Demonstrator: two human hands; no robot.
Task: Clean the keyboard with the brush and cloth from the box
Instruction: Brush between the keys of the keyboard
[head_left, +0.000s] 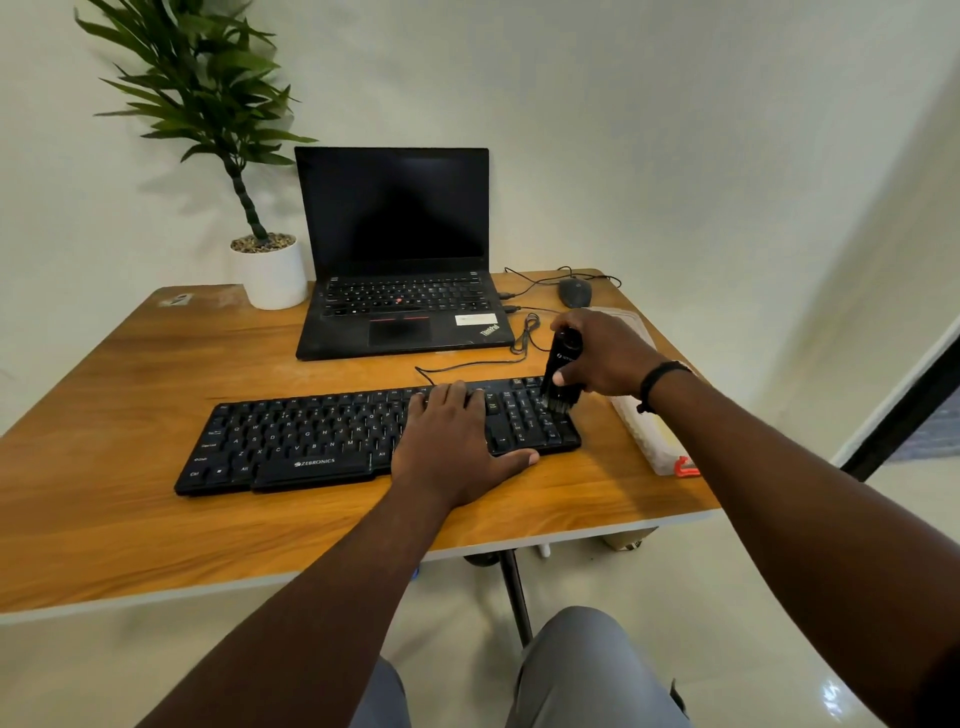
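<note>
A black keyboard (291, 441) lies across the wooden table (130, 519) in front of me. My left hand (452, 441) rests flat on its right-middle keys with the fingers straight and the thumb along the front edge. My right hand (602, 353) grips a black brush (562, 371) upright. Its bristles touch the number-pad keys at the keyboard's right end. A clear box (649, 431) with an orange clip lies at the table's right edge, partly hidden behind my right wrist. No cloth is visible.
An open black laptop (400, 260) stands behind the keyboard. A white potted plant (270, 270) is at the back left. A mouse (575, 292) and its loose cables (524, 338) lie at the back right, close to my right hand.
</note>
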